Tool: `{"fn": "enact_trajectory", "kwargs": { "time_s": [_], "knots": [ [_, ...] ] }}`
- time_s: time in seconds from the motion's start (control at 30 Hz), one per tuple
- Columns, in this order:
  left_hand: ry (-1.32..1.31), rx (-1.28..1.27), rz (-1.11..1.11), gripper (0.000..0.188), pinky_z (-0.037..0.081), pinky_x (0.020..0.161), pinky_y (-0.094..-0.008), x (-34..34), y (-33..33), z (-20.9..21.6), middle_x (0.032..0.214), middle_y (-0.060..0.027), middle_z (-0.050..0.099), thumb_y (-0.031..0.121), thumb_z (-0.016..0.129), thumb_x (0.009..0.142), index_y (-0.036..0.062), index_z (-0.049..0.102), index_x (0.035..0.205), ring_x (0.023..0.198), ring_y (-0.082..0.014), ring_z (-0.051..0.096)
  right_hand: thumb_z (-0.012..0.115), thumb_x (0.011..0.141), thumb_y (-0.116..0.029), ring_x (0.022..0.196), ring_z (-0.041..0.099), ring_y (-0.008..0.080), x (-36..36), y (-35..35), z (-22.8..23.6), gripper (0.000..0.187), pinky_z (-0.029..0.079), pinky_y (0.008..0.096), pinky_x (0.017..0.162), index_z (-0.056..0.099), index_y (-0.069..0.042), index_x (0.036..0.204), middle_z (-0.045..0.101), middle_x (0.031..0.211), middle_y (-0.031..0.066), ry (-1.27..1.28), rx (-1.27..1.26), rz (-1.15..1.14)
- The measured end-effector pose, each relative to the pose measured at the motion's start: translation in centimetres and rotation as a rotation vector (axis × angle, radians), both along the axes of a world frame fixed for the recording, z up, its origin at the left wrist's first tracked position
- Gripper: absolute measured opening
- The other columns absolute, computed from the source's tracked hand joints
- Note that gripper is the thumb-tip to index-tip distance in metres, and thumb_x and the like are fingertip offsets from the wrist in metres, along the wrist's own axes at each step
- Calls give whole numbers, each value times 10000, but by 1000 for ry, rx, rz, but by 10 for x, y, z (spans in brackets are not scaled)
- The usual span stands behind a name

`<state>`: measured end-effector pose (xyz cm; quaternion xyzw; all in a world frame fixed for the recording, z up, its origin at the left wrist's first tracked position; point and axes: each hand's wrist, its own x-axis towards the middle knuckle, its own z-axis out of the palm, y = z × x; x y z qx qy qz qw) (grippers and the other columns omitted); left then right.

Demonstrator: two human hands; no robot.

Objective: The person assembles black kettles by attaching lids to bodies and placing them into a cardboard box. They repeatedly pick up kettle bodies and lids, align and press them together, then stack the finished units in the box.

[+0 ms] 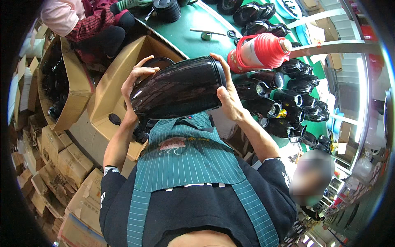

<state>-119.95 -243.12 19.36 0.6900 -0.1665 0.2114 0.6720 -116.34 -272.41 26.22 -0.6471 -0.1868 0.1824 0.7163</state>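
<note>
1. Gripping a glossy black shell [177,90] at the frame's upper centre, both hands hold it lengthwise.
2. The left hand [130,84] is curled against its left end.
3. The right hand [231,99] clasps its rimmed right end, thumb in view.
4. Just beyond, a red flask [263,53] sits on the green table [185,43].
5. Left of centre, an open cardboard box [110,88] stands behind the left hand.

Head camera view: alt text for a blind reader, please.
A person's left hand and right hand hold a glossy black tapered cylinder by its ends. Nearby: an open brown cardboard box and a green table bearing a rounded red flask.
</note>
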Motion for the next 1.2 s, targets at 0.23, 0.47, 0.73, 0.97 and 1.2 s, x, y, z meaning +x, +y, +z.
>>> {"fn": "enact_trajectory", "kwargs": {
  "time_s": [0.23, 0.47, 0.73, 0.97, 1.2],
  "knots": [
    [522, -142, 187, 848, 398, 1214, -412, -9, -5, -66, 1592, -173, 465, 202, 819, 919, 53, 363, 1618, 1465, -271, 478, 726, 969, -402, 1300, 567, 231, -4, 0, 16, 835, 435, 417, 1125, 329, -130, 1650, 566, 1439, 140, 24, -54, -110],
    [679, -306, -312, 549, 463, 1189, -405, -14, -9, -89, 1506, -115, 565, 221, 606, 1067, 62, 432, 1563, 1376, -240, 566, 762, 854, -505, 1450, 428, 506, 15, -11, 12, 912, 332, 544, 1219, 431, -49, 1571, 415, 1558, 308, -493, -369, 15],
    [991, -564, -483, 471, 499, 1126, -376, -21, -37, -63, 1449, -124, 608, 264, 538, 1115, 65, 481, 1538, 1286, -222, 609, 862, 729, -618, 1391, 493, 529, 30, 2, 61, 874, 410, 619, 1172, 632, -260, 1493, 428, 1542, 354, -1056, -359, 340],
    [658, -358, -176, 384, 589, 987, -325, -2, 4, -74, 1289, -111, 712, 245, 518, 1127, 40, 567, 1449, 1106, -187, 712, 808, 866, -592, 1387, 520, 398, 26, -1, 14, 923, 412, 485, 1168, 464, -134, 1590, 489, 1510, 256, -627, -302, -10],
    [121, 412, 203, 566, 560, 970, -314, 5, -4, 44, 1165, -121, 778, 78, 785, 922, 44, 531, 1426, 1056, -174, 743, 382, 1056, -743, 1503, 416, 229, 43, -5, -17, 896, 264, 384, 1259, 319, -105, 1681, 380, 1693, 105, 843, -189, -55]
  ]
}}
